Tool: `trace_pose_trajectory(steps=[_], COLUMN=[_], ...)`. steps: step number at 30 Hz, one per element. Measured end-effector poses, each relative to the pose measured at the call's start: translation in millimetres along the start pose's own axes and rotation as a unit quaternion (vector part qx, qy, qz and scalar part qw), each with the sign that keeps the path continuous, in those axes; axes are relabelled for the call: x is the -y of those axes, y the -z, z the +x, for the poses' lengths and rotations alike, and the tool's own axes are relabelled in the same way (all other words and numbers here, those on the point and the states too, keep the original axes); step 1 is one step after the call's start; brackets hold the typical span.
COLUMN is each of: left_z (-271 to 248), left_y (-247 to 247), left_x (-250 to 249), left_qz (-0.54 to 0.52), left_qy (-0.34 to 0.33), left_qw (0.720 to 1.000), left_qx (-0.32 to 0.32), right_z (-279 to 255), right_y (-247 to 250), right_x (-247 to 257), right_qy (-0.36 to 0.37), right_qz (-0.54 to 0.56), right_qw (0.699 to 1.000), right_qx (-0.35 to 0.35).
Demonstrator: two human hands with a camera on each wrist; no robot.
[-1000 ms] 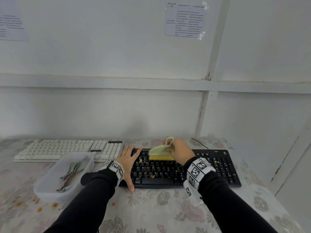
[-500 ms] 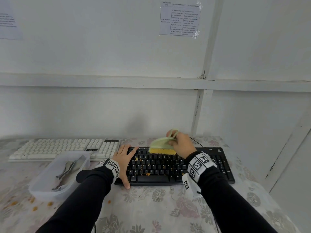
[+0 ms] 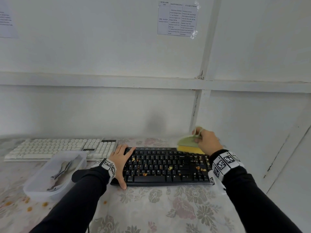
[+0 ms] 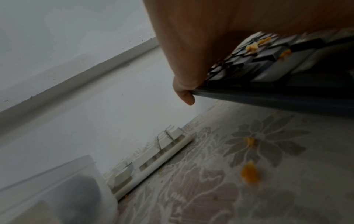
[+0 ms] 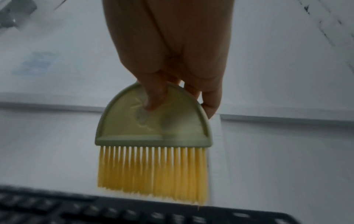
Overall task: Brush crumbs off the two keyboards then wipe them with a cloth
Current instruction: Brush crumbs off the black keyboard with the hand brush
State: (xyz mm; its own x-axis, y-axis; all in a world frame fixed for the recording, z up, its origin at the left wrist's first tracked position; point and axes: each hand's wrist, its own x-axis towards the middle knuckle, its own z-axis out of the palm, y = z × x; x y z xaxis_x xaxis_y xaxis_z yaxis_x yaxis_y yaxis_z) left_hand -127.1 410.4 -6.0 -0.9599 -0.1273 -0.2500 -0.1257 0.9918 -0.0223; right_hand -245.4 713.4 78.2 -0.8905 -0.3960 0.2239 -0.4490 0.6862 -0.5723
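crumbed black keyboard (image 3: 165, 167), white keyboard (image 3: 58, 147) beside

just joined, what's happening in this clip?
A person is brushing crumbs off a black keyboard. The left hand rests flat on the keyboard's left end, steadying it. The right hand holds a small green brush with yellow bristles over the far right corner of the keys. Orange crumbs lie scattered across the keys, and a few are on the flowered tablecloth. A white keyboard sits to the left, with a clear plastic tub in front of it.

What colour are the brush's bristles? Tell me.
Yellow, below a pale green plastic brush head; clearest in the right wrist view.
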Motion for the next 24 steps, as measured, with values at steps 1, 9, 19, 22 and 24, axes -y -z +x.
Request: trace_pose_trajectory(steps=[1, 9, 19, 22, 24], left_z=[-1, 0, 1, 1, 1], left_y=[0, -1, 0, 0, 0], left_x=[0, 0, 0, 1, 1], left_qz=[-0.001, -0.005, 0.015, 0.014, 0.013], left_qy=[0.0, 0.001, 0.003, 0.002, 0.0], left_qw=[1.0, 1.0, 1.0, 1.0, 1.0], left_qx=[0.0, -0.001, 0.003, 0.005, 0.004], right_z=[3, 6, -4, 1, 4], right_y=[-4, -40, 23, 22, 14], right_x=[9, 23, -49, -40, -27], right_qy=[0.015, 0.036, -0.067, -0.038, -0.021], right_qz=[0.029, 0.076, -0.018, -0.007, 0.033], right_qw=[0.999, 0.994, 0.997, 0.999, 0.999], right_qx=[-0.003, 0.063, -0.019, -0.032, -0.023])
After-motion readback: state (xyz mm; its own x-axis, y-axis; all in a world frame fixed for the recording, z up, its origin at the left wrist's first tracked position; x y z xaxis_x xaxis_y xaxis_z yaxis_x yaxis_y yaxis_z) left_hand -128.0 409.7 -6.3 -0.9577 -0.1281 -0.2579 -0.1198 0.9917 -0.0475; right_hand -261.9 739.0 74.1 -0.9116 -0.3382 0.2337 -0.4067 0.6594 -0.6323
